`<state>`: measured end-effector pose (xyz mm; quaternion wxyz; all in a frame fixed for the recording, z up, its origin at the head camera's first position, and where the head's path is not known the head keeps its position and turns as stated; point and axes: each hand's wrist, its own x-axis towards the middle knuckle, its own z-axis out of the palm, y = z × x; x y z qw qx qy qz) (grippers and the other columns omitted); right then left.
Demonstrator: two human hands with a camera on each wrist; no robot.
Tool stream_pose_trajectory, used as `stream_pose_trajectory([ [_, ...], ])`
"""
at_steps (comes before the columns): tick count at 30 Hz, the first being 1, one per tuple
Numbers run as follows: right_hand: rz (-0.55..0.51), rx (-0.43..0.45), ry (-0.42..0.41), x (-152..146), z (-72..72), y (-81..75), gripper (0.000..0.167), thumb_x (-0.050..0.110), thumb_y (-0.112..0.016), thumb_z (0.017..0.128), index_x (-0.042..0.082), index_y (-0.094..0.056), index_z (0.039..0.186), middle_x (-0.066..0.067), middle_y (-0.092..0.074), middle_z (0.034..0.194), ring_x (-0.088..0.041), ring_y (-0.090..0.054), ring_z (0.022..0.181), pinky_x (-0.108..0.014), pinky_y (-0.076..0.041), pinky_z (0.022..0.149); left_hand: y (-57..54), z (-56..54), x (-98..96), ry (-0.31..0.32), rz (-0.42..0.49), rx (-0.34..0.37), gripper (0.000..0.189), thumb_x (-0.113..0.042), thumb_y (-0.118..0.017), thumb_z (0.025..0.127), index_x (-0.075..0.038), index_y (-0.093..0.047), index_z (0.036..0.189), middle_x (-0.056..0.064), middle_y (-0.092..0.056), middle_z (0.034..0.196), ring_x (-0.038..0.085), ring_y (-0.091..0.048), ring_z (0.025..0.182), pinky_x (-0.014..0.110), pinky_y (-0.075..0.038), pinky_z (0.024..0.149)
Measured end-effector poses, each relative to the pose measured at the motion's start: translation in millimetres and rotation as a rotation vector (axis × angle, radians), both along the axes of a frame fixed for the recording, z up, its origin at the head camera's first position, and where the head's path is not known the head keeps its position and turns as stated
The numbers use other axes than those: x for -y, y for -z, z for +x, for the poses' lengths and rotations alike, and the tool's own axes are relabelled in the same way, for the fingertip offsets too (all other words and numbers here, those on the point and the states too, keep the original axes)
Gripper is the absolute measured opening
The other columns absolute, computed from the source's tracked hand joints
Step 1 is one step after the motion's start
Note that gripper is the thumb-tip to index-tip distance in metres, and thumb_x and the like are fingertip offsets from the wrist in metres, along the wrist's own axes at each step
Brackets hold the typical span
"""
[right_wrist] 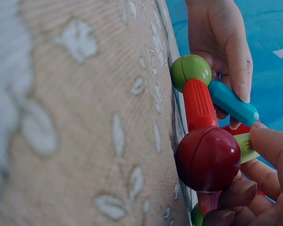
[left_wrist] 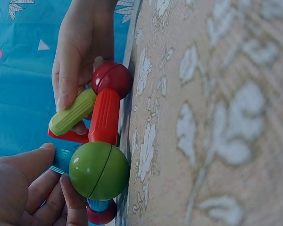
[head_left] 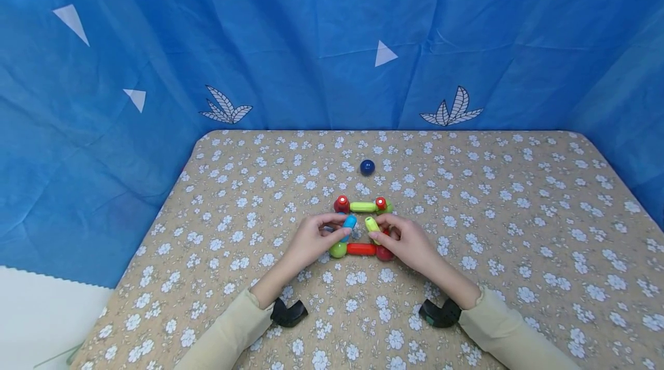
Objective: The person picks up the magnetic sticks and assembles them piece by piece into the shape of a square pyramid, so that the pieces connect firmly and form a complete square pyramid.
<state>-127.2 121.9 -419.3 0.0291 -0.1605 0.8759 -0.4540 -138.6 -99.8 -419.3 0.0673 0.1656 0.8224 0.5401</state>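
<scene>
My left hand (head_left: 310, 238) pinches a blue rod (head_left: 349, 222) between thumb and fingers; it tilts up from the green ball (left_wrist: 99, 170). With thumb and fingers, my right hand (head_left: 413, 245) pinches a lime-green rod (head_left: 371, 225), which leans up at the dark red ball (right_wrist: 207, 159). A red rod (head_left: 361, 249) joins these two near balls. Farther back, another lime rod (head_left: 363, 207) lies between a red ball (head_left: 341, 207) and a green ball (head_left: 389, 207), with red rods standing up there. My hands partly hide the sides of this ball-and-rod frame.
A loose dark blue ball (head_left: 367, 167) lies behind the frame. The table has a floral cloth (head_left: 519, 231). A blue curtain (head_left: 290, 41) hangs along its back and sides. Black bands (head_left: 289, 313) sit at both wrists.
</scene>
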Motion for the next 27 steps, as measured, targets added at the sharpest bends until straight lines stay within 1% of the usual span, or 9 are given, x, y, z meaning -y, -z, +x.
stream_pose_trajectory([
  [7, 0.004, 0.000, 0.000, 0.4, -0.7, 0.3, 0.020, 0.018, -0.072, 0.084, 0.008, -0.067, 0.101, 0.003, -0.048, 0.064, -0.013, -0.039, 0.052, -0.025, -0.032, 0.043, -0.5, 0.4, 0.7, 0.007, 0.010, 0.005, 0.026, -0.016, -0.070, 0.086, -0.004, -0.068, 0.109, 0.005, -0.067, 0.097, 0.014, -0.064, 0.081, 0.024, -0.053, 0.067],
  [13, -0.024, 0.044, -0.010, -3.9, -1.3, -0.1, 0.024, 0.017, -0.069, 0.087, 0.005, -0.066, 0.107, 0.002, -0.058, 0.079, -0.014, -0.044, 0.056, -0.024, -0.037, 0.046, -4.5, 0.5, 5.3, 0.002, 0.043, 0.055, 0.029, -0.021, -0.067, 0.089, -0.007, -0.067, 0.114, 0.008, -0.064, 0.110, 0.017, -0.065, 0.084, 0.027, -0.054, 0.068],
  [15, -0.058, 0.063, 0.000, -8.4, -2.1, -1.2, 0.023, 0.019, -0.066, 0.089, 0.005, -0.066, 0.107, 0.000, -0.060, 0.080, -0.015, -0.047, 0.057, -0.024, -0.040, 0.046, -6.1, -1.6, 9.1, -0.011, 0.040, 0.037, 0.027, -0.023, -0.065, 0.090, -0.008, -0.068, 0.112, 0.008, -0.064, 0.111, 0.017, -0.064, 0.088, 0.028, -0.053, 0.071],
  [17, -0.086, 0.038, 0.031, -14.2, -4.0, -1.9, 0.020, 0.019, -0.065, 0.090, 0.005, -0.066, 0.105, -0.001, -0.060, 0.079, -0.016, -0.050, 0.059, -0.025, -0.042, 0.047, -7.1, -5.0, 13.9, -0.045, 0.042, 0.005, 0.024, -0.021, -0.066, 0.090, -0.007, -0.069, 0.110, 0.006, -0.065, 0.108, 0.018, -0.062, 0.092, 0.029, -0.053, 0.074],
  [20, -0.099, -0.050, 0.093, -22.3, -8.8, -2.1, 0.016, 0.015, -0.066, 0.089, 0.006, -0.065, 0.102, -0.003, -0.062, 0.081, -0.019, -0.055, 0.066, -0.027, -0.047, 0.053, -8.8, -11.6, 19.9, -0.099, 0.056, -0.062, 0.024, -0.012, -0.068, 0.087, -0.004, -0.067, 0.110, 0.007, -0.065, 0.106, 0.021, -0.060, 0.097, 0.032, -0.052, 0.079],
  [21, -0.088, -0.085, 0.110, -24.2, -10.8, -1.5, 0.017, 0.013, -0.067, 0.088, 0.006, -0.065, 0.103, -0.003, -0.063, 0.088, -0.019, -0.057, 0.072, -0.028, -0.049, 0.057, -8.8, -14.1, 21.1, -0.104, 0.050, -0.076, 0.027, -0.010, -0.069, 0.086, -0.003, -0.065, 0.113, 0.007, -0.065, 0.108, 0.021, -0.059, 0.100, 0.033, -0.051, 0.080],
  [23, -0.067, -0.131, 0.122, -26.5, -14.6, 0.1, 0.024, 0.010, -0.068, 0.087, 0.006, -0.062, 0.110, -0.005, -0.064, 0.100, -0.022, -0.059, 0.086, -0.032, -0.052, 0.068, -8.8, -19.6, 21.1, -0.077, 0.014, -0.112, 0.038, -0.006, -0.070, 0.085, -0.001, -0.060, 0.120, 0.011, -0.061, 0.115, 0.025, -0.057, 0.106, 0.036, -0.050, 0.085],
  [25, -0.055, -0.146, 0.092, -26.7, -18.3, 0.2, 0.033, 0.008, -0.068, 0.087, 0.005, -0.060, 0.119, -0.008, -0.062, 0.113, -0.026, -0.058, 0.100, -0.039, -0.052, 0.078, -8.5, -24.6, 18.9, -0.023, -0.057, -0.133, 0.045, -0.008, -0.070, 0.085, -0.001, -0.056, 0.127, 0.012, -0.058, 0.123, 0.025, -0.054, 0.112, 0.037, -0.047, 0.089],
  [27, -0.044, -0.131, 0.052, -25.3, -21.8, -0.8, 0.040, 0.008, -0.068, 0.087, 0.006, -0.058, 0.125, -0.009, -0.059, 0.122, -0.029, -0.055, 0.109, -0.043, -0.049, 0.085, -7.6, -28.9, 15.5, 0.027, -0.148, -0.167, 0.048, -0.009, -0.070, 0.085, -0.003, -0.054, 0.130, 0.011, -0.057, 0.125, 0.024, -0.053, 0.114, 0.037, -0.045, 0.091],
])
